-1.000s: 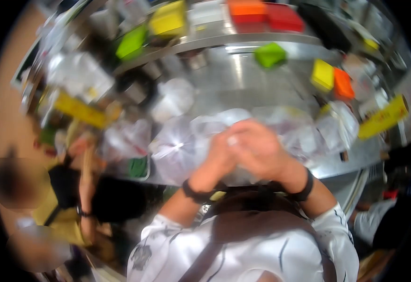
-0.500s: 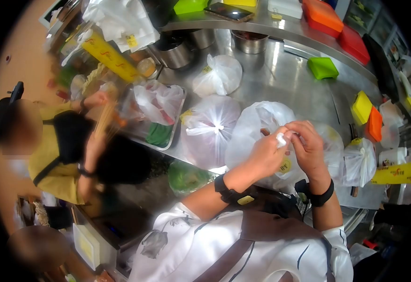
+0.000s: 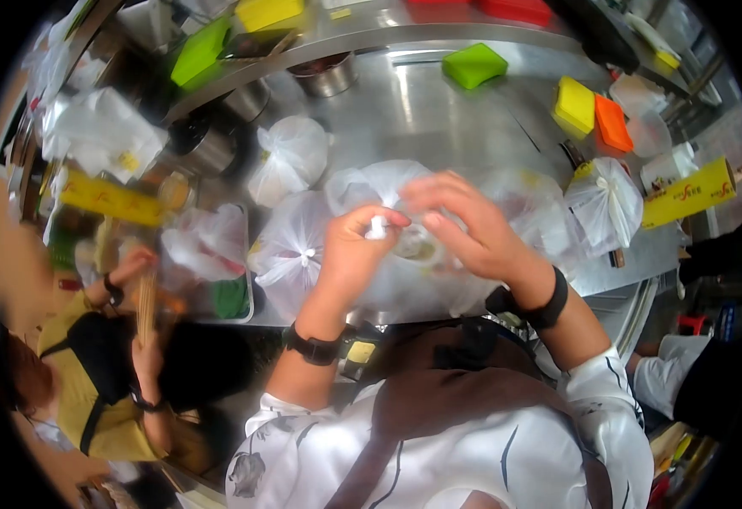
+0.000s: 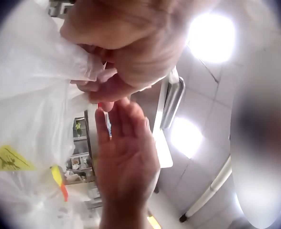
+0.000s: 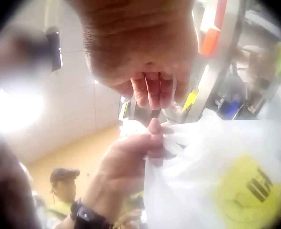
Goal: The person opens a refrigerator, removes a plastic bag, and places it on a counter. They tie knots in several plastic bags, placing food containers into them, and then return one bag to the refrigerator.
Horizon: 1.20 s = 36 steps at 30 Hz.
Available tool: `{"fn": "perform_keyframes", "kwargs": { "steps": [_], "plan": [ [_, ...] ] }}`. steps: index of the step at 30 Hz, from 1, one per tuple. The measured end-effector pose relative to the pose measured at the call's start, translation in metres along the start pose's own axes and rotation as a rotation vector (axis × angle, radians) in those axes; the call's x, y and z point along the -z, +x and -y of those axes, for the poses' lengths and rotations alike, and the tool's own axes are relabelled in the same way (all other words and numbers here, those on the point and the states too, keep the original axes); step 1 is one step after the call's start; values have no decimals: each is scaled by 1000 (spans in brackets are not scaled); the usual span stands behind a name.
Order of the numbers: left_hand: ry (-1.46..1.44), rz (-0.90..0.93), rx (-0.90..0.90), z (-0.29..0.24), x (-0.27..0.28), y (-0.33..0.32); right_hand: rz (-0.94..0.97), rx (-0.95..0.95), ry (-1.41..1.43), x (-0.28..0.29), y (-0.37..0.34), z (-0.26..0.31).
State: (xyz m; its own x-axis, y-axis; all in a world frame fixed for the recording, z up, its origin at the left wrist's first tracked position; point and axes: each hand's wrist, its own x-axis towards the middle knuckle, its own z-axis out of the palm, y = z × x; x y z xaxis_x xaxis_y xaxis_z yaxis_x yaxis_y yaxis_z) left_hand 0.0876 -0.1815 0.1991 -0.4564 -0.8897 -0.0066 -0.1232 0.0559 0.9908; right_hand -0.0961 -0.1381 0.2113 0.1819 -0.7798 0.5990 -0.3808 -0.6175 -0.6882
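Note:
My left hand (image 3: 350,259) grips the gathered neck of a white plastic bag (image 5: 202,176), with a white twisted end poking up over the fingers. A yellow label with dark marks (image 5: 245,188) shows on the bag's side in the right wrist view. To the right, apart from the left hand, is my right hand (image 3: 473,229), its fingers extended. In the left wrist view this right hand (image 4: 126,162) shows a bare palm with straight fingers. Immediately left of my left hand sits a knotted plastic bag (image 3: 290,254) with purplish contents.
Another tied bag (image 3: 290,161) stands farther back, and one more (image 3: 604,199) at the right. A green box (image 3: 474,66), a yellow box (image 3: 574,106) and an orange box (image 3: 613,123) lie on the steel counter (image 3: 405,119). At left a person (image 3: 91,373) holds thin sticks (image 3: 145,310).
Both hands were together at the bag's neck; my right hand has since come away and its fingers have straightened. The left hand keeps its grip. The head view has swung about.

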Motion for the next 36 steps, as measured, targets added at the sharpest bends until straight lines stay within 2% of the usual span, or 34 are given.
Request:
{"fn": "perform_keyframes", "kwargs": {
  "steps": [1,3,5,7,9,11,12,14,15,17,18,20,22,25,27,28,29,30,31,32,33,34,36],
  "plan": [
    [1,25,0,2,-3,2,-127,-12,83,-5,4,-9],
    [602,-89,-558,7,-2,11,39,-224,322,-10,13,-17],
    [756,-177,-800,22,3,18,133,-373,350,-31,14,-51],
    [775,-189,-821,26,1,18,209,-483,557,-30,18,-52],
    [776,-250,-874,32,-6,13,336,-462,474,-36,24,-65],
    [766,-263,-940,39,-6,10,489,-417,383,-12,32,-46],
    [744,-237,-972,44,-7,9,454,-425,358,-10,31,-47],
    [638,-272,-885,48,-6,9,565,-474,310,-13,31,-51],
    [631,-263,-906,43,-5,9,548,-470,295,-20,29,-53],
    [666,-172,-754,29,-1,7,189,-297,-32,-28,24,-57],
    [667,-163,-768,26,-3,6,174,-294,-39,-23,24,-59],
    [786,-148,-709,23,-7,-2,-169,77,-519,-18,22,-60],
    [828,-144,-702,31,-2,-9,-191,25,-594,-33,19,-100],
    [757,-79,-533,65,13,-32,-131,-186,-721,-34,-9,-170],
    [760,-42,-519,93,20,-52,-41,-328,-739,-31,-26,-193],
    [763,-3,-490,101,26,-65,-32,-326,-725,-31,-30,-195],
    [794,-11,-539,98,25,-68,-10,-324,-691,-35,-35,-198],
    [803,-94,-597,97,23,-70,105,-356,-675,-34,-32,-198],
    [739,-137,-443,96,28,-71,224,-378,-660,-30,-27,-202],
    [664,-131,-392,92,35,-69,183,-551,-442,-13,-24,-179],
    [605,-182,-299,87,36,-69,159,-548,-391,-5,-23,-185],
    [545,-203,-304,90,39,-65,90,-472,-148,7,-33,-188],
    [334,-165,-263,73,22,-54,-16,-436,-31,28,-44,-166]
  ]
}}
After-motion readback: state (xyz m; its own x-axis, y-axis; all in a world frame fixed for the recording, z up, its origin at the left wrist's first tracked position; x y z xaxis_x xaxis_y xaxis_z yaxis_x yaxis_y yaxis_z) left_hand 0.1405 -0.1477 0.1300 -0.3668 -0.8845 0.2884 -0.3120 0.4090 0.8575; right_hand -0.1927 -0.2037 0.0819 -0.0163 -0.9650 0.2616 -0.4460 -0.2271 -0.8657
